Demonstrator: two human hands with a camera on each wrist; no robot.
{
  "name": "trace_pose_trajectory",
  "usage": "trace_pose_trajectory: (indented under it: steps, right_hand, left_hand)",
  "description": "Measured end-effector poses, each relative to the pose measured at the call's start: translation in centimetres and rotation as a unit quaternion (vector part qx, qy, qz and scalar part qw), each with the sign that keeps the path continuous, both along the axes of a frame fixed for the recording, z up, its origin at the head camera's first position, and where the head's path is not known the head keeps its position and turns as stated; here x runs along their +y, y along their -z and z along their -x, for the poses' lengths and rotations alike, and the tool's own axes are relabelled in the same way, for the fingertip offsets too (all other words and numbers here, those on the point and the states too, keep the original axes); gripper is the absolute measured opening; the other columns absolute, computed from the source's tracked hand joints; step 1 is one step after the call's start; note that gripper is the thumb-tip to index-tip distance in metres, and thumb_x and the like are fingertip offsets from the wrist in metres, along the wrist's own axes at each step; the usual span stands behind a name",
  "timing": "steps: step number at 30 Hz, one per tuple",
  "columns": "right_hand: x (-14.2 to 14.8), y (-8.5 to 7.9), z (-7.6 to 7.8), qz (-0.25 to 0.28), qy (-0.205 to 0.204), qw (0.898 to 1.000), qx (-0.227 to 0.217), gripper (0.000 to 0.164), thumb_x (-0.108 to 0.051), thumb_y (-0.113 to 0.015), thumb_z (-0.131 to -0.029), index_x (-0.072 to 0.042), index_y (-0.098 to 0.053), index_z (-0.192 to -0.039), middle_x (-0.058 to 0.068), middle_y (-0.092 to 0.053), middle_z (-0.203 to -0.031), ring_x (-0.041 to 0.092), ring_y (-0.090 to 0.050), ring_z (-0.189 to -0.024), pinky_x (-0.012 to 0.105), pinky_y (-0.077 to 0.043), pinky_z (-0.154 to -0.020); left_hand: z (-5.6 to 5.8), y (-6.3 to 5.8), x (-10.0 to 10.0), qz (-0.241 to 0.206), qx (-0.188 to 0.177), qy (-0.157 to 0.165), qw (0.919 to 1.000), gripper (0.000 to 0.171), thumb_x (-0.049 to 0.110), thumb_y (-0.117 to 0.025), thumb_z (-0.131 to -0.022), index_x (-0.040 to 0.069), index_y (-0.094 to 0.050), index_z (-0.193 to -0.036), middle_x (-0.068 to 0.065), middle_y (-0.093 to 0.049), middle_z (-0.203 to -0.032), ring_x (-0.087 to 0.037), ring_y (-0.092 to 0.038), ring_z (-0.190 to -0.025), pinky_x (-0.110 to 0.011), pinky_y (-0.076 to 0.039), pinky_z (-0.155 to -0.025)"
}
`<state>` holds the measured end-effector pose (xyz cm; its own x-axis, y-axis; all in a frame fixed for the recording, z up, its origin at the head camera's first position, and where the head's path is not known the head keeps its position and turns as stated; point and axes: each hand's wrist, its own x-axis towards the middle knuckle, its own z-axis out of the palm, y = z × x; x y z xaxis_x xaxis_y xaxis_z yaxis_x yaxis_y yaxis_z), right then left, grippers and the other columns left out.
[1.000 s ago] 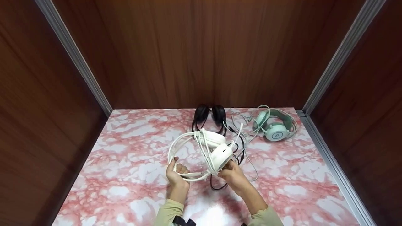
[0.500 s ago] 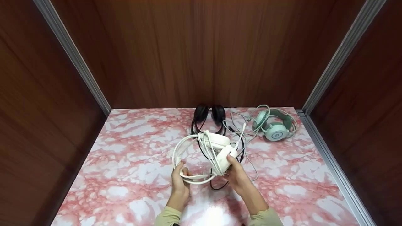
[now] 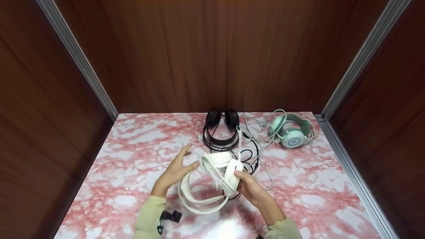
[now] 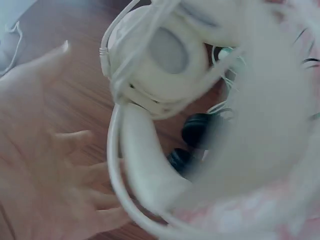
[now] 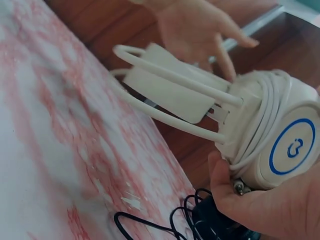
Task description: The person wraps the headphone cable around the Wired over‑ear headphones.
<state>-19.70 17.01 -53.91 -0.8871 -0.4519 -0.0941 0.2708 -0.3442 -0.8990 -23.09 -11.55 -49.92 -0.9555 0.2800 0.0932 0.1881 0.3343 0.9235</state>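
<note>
A white headset (image 3: 233, 172) with its cable wound round the earcups hangs over the table, its headband (image 5: 175, 85) toward the person. My right hand (image 3: 254, 191) grips the near earcup, thumb on its outer face; a blue ring logo marks that cup in the right wrist view. The thin microphone boom (image 3: 239, 142) points up and away. My left hand (image 3: 174, 171) is off the headset, to its left, with fingers spread. In the left wrist view the left palm (image 4: 50, 165) faces the headband and holds nothing.
Behind lies a black headset (image 3: 220, 141) with its dark cable (image 3: 255, 159) trailing toward the white one. At the back right lies a mint green headset (image 3: 294, 137) with a loose pale cable. Wooden panels (image 3: 212, 56) wall the table (image 3: 126, 186) on three sides.
My left hand has let go of the headband and moved up and left, fingers spreading. The white headset has tilted, its headband dropping toward the person, while the right hand keeps hold.
</note>
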Motion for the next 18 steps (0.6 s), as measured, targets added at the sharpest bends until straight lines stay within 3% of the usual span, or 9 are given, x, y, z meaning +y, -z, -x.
trace_pose_trajectory:
  steps: [2,4,6,9,12,15,18]
  right_hand:
    - [-0.2,-0.1,0.0,-0.011,-0.023,1.0,0.017,0.028,-0.03,-0.052,-0.092,-0.011,-0.059,-0.111,0.004,-0.066,-0.1,0.019,-0.062,-0.094,0.038,-0.047,-0.088]
    - [-0.5,-0.3,0.1,-0.019,-0.043,0.998,0.03,0.028,-0.03,-0.053,-0.091,-0.01,-0.059,-0.11,0.003,-0.067,-0.099,0.017,-0.063,-0.091,0.036,-0.048,-0.085]
    - [-0.6,-0.4,0.2,-0.029,-0.054,0.997,0.04,0.027,-0.029,-0.053,-0.091,-0.01,-0.058,-0.109,0.002,-0.067,-0.096,0.015,-0.063,-0.088,0.034,-0.049,-0.082]
    - [-0.6,-0.5,0.3,-0.044,-0.068,0.996,0.043,0.027,-0.027,-0.055,-0.091,-0.008,-0.057,-0.109,0.001,-0.067,-0.095,0.013,-0.063,-0.087,0.031,-0.049,-0.081]
    - [-0.6,-0.5,0.9,-0.058,-0.086,0.994,0.042,0.028,-0.026,-0.056,-0.091,-0.006,-0.056,-0.111,0.002,-0.066,-0.094,0.013,-0.063,-0.087,0.031,-0.05,-0.081]
    - [-0.6,-0.4,1.6,-0.065,-0.104,0.992,0.041,0.029,-0.027,-0.056,-0.091,-0.005,-0.057,-0.11,0.003,-0.067,-0.094,0.014,-0.063,-0.087,0.033,-0.05,-0.081]
    - [-0.7,0.0,2.2,-0.071,-0.111,0.991,0.036,0.026,-0.029,-0.056,-0.091,-0.008,-0.061,-0.105,0.002,-0.067,-0.091,0.013,-0.063,-0.085,0.033,-0.05,-0.08]
  left_hand:
    - [0.7,0.1,-0.2,0.001,-0.024,0.06,0.9979,0.079,0.045,-0.065,-0.091,0.013,-0.027,-0.153,-0.023,-0.036,-0.147,-0.042,-0.035,-0.132,-0.06,-0.028,-0.105]
    - [1.1,0.7,-0.4,-0.037,-0.075,0.12,0.9892,0.076,0.046,-0.061,-0.093,0.009,-0.029,-0.151,-0.022,-0.039,-0.144,-0.043,-0.04,-0.128,-0.058,-0.034,-0.102]
    - [1.1,1.6,-0.5,-0.095,-0.14,0.165,0.9717,0.074,0.048,-0.057,-0.095,0.008,-0.029,-0.15,-0.024,-0.045,-0.138,-0.045,-0.05,-0.118,-0.055,-0.043,-0.095]
    - [0.3,2.8,-0.4,-0.168,-0.204,0.197,0.9441,0.076,0.052,-0.054,-0.095,0.013,-0.023,-0.152,-0.023,-0.054,-0.122,-0.046,-0.064,-0.094,-0.049,-0.053,-0.076]
    - [-0.2,3.7,-0.1,-0.216,-0.185,0.207,0.9364,0.077,0.051,-0.055,-0.095,0.012,-0.022,-0.152,-0.019,-0.055,-0.117,-0.037,-0.067,-0.082,-0.041,-0.055,-0.066]
    - [-0.3,4.2,0.3,-0.242,-0.146,0.193,0.9397,0.071,0.041,-0.06,-0.095,0.001,-0.032,-0.147,-0.013,-0.059,-0.107,-0.023,-0.065,-0.073,-0.031,-0.053,-0.058]
    - [-0.5,4.8,0.5,-0.249,-0.149,0.174,0.9412,0.065,0.033,-0.061,-0.094,-0.007,-0.04,-0.141,-0.007,-0.064,-0.095,-0.014,-0.062,-0.069,-0.025,-0.049,-0.054]
